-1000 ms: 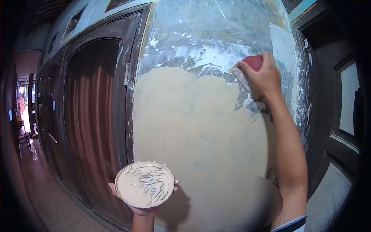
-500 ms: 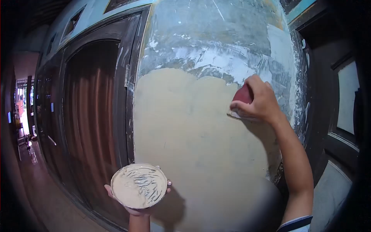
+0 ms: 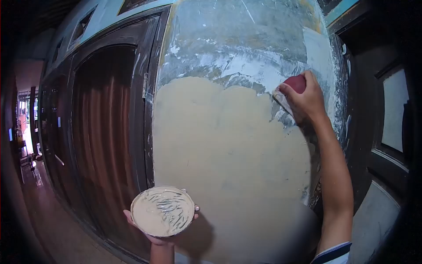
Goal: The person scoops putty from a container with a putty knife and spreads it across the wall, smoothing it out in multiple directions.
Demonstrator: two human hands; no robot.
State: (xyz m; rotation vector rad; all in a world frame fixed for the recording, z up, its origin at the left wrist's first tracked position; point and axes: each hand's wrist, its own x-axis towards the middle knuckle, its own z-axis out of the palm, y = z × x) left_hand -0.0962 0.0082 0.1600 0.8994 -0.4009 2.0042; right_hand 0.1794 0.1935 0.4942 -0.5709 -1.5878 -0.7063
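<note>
My right hand (image 3: 310, 99) is closed round the dark red grip of a putty scraper (image 3: 295, 83). The scraper's pale, smeared blade lies against the wall (image 3: 246, 35) at the upper right border of a cream putty coat (image 3: 220, 141). Low on the left, my left hand (image 3: 160, 240) holds up a round bowl (image 3: 162, 211) from beneath, with fingers wrapped round its sides. Cream putty with ridged streaks lines the bowl. Most of the left palm is hidden under it.
A dark wooden door frame (image 3: 151, 97) with a hinge borders the wall on the left, beside a brown curtain (image 3: 103, 132). To the right stands a dark door (image 3: 373, 132) with pale panels. Above the putty, the wall shows bluish-grey patches and white smears.
My right hand has moved up and right with the scraper, whose blade is now tilted more steeply. Bare grey wall shows where the blade was. The bowl has shifted slightly right.
</note>
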